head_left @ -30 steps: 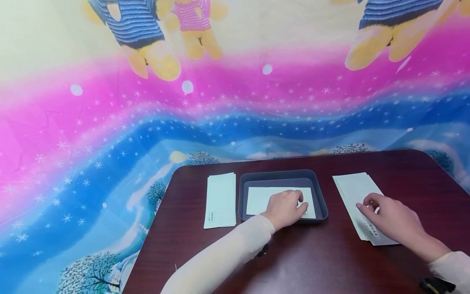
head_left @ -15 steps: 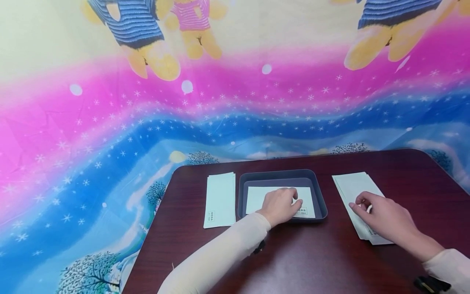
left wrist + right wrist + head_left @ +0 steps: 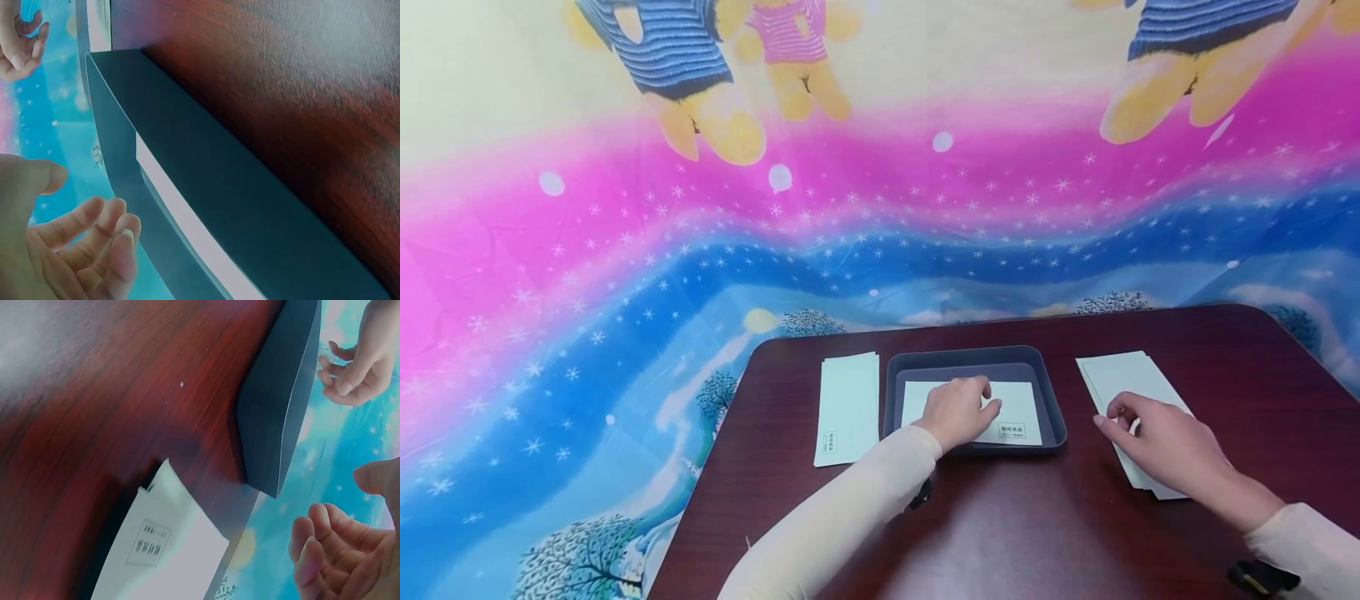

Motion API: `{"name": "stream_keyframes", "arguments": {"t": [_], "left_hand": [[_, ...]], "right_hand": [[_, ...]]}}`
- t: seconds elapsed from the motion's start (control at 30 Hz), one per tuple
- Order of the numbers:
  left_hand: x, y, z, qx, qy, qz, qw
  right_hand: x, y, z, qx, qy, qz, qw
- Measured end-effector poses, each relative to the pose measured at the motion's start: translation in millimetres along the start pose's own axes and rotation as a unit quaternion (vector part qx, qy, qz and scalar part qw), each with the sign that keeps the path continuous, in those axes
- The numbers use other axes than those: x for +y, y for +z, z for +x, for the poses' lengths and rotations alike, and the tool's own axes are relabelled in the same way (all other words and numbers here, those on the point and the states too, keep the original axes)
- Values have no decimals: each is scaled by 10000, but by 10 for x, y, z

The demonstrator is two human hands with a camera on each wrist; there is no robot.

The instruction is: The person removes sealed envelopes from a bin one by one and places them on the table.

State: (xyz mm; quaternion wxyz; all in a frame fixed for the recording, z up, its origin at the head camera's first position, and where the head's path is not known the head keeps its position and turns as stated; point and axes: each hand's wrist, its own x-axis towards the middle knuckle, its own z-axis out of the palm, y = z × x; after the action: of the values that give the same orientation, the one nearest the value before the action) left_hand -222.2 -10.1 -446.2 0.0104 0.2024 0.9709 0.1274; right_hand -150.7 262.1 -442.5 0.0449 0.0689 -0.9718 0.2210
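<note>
A dark grey tray [image 3: 1051,392] lies on the table, holding a white envelope-like paper [image 3: 1024,402] with a small printed box near its corner. My left hand [image 3: 957,411] hovers over that paper, fingers loosely curled and holding nothing; the left wrist view shows it above the tray wall [image 3: 187,150]. To the right is a stack of similar papers [image 3: 1138,375], edges slightly uneven. My right hand [image 3: 1172,442] is over this stack, hiding part of it. In the right wrist view, its fingers [image 3: 306,562] bend loosely around nothing, beside the stack's printed end [image 3: 169,544].
Left of the tray, close to its side, lies another stack of white papers [image 3: 850,400], printed box at its near end. The dark red-brown table [image 3: 1000,533] has a rounded far edge. Behind it hangs a colourful cloth [image 3: 850,208] with bears and snowflakes.
Both hands have drifted left in the head view. The printed box on the tray's paper has come into full view, while the right hand now covers the right stack's print.
</note>
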Motion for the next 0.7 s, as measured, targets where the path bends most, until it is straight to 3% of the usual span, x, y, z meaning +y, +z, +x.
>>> {"name": "stream_keyframes", "arguments": {"t": [0.3,0.7], "left_hand": [[-142,-6,45,-172,-281,132,9994],[-283,-36,49,-447,-377,12,9983]], "right_hand": [[-123,55,7,94,-164,69,9998],[-276,154,82,101,-298,191,9993]]}}
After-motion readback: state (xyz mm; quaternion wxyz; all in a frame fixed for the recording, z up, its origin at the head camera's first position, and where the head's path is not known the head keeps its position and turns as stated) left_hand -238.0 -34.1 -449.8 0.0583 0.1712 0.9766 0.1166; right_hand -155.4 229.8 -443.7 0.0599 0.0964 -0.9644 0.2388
